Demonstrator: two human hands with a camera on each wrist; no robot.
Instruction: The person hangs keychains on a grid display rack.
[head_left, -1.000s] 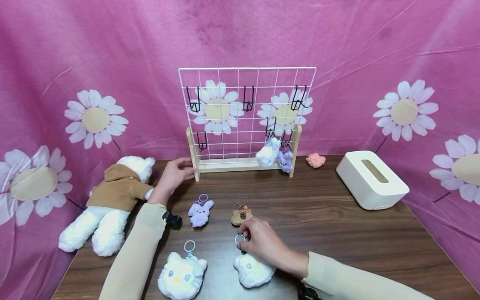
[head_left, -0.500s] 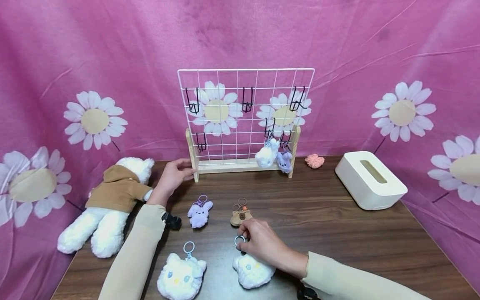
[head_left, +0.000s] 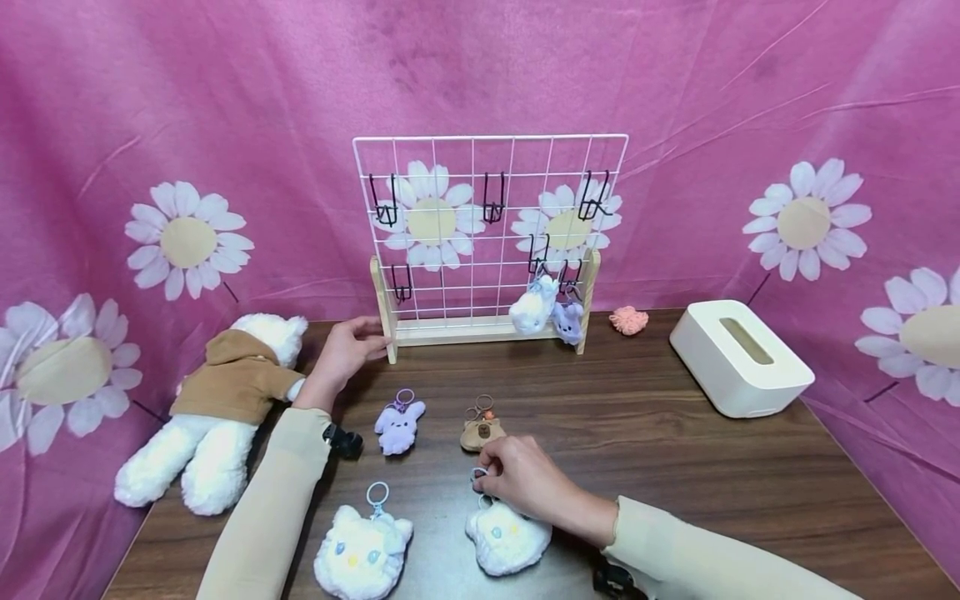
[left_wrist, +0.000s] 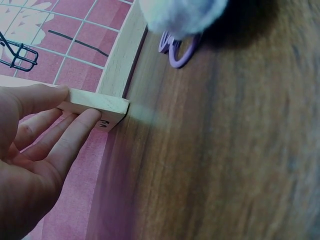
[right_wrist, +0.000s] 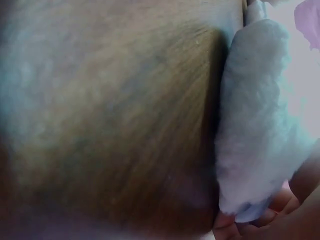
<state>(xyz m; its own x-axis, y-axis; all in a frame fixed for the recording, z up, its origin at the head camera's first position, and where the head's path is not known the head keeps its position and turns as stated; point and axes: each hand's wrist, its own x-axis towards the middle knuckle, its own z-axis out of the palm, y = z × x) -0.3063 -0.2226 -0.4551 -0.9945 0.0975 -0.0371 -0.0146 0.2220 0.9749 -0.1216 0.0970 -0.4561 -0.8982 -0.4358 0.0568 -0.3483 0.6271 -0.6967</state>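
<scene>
Item: white plush keychain [head_left: 506,542], on the worktop [head_left: 637,433], its ring [head_left: 477,472] pinched by thumb and finger of the right hand [head_left: 528,479].
Item: wire rack [head_left: 457,334], one wooden foot [left_wrist: 112,105] clasped between thumb and fingers of the left hand [left_wrist: 30,180].
Step, in our judgement: taking up the keychain; the next move calls for a firm ring grip and clean lift.
Obscured: the right fingertips' full contact; we find no ring in the blurred right wrist view.
</scene>
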